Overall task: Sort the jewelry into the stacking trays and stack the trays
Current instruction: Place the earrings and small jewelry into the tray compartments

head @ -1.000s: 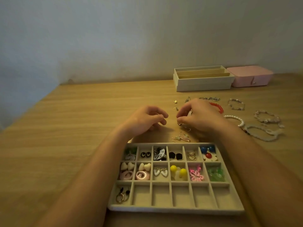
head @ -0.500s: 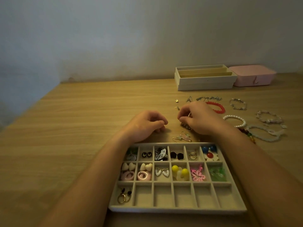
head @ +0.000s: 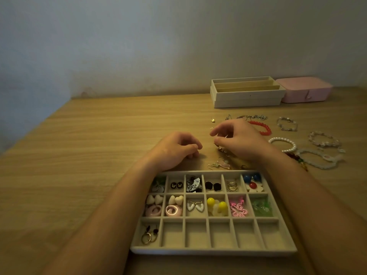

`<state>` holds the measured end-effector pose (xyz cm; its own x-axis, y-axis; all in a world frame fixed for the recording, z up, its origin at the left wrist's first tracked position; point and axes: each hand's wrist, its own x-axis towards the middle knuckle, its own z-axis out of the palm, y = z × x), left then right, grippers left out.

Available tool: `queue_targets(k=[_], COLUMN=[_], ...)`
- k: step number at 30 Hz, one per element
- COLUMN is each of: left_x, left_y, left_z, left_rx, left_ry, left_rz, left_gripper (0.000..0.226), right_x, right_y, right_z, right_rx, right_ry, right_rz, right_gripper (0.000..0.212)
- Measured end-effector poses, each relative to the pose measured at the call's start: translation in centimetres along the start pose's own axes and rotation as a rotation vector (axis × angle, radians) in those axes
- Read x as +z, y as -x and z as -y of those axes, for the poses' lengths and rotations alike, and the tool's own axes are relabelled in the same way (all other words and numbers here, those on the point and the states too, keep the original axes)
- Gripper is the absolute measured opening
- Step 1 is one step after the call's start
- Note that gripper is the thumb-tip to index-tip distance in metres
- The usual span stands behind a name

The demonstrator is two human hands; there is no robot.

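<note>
A small drop earring [head: 219, 147] hangs pinched in the fingertips of the right hand [head: 241, 140], low over the table [head: 99, 155] just beyond the compartment tray [head: 214, 250]. The left hand [head: 175, 150] rests alongside, fingers curled, whether on anything cannot be told. The step looks like pairing: find its mate among the loose earrings [head: 218, 165] near the tray's far edge, then lower both by their hooks into one cell. The far and middle rows hold six filled cells each, with studs, hearts, rings and a pink butterfly; in the near row only the leftmost holds hoop earrings [head: 149, 236]. Long-slotted trays [head: 246, 98] stand stacked at the back, contents hidden.
</note>
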<state>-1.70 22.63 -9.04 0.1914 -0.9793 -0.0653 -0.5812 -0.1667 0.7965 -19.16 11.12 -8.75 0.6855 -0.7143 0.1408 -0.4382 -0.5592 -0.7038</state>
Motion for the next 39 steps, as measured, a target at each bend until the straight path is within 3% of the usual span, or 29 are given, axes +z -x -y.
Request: queue_targets(k=[4, 8, 16, 21, 27, 34, 39], left_x=[-0.2, -0.6, -0.3, -0.2, -0.2, -0.3, -0.4], left_y=[0.3, 1.0, 1.7, 1.9, 2.3, 2.0, 1.9], left_z=[-0.4, -1.6, -2.2, -2.4, -2.6, -2.2, -2.1], left_rx=[0.116, 0.246, 0.294, 0.273, 0.198, 0.125, 0.095], left_ry=[0.021, 0.216, 0.353, 0.420, 0.476, 0.524, 0.570], left_rz=[-0.044, -0.072, -0.111, -0.100, -0.079, -0.059, -0.100], left_gripper=[0.016, 0.019, 0.021, 0.018, 0.031, 0.007, 0.009], right_x=[-0.5, -0.7, -0.5, 0.0, 0.1, 0.3, 0.4], right_y=[0.6, 1.0, 1.1, 1.1, 1.2, 1.2, 1.2], right_z=[1.0, 1.5, 1.8, 1.8, 2.0, 2.1, 2.5], right_rx=[0.013, 0.008, 0.018, 0.015, 0.031, 0.037, 0.033], right_ry=[-0.408, -0.739, -1.016, -1.054, -0.988, -0.871, -0.873], right_rz=[0.036, 0.154, 0.246, 0.256, 0.230, 0.183, 0.126], right_gripper=[0.013, 0.021, 0.019, 0.016, 0.023, 0.016, 0.012])
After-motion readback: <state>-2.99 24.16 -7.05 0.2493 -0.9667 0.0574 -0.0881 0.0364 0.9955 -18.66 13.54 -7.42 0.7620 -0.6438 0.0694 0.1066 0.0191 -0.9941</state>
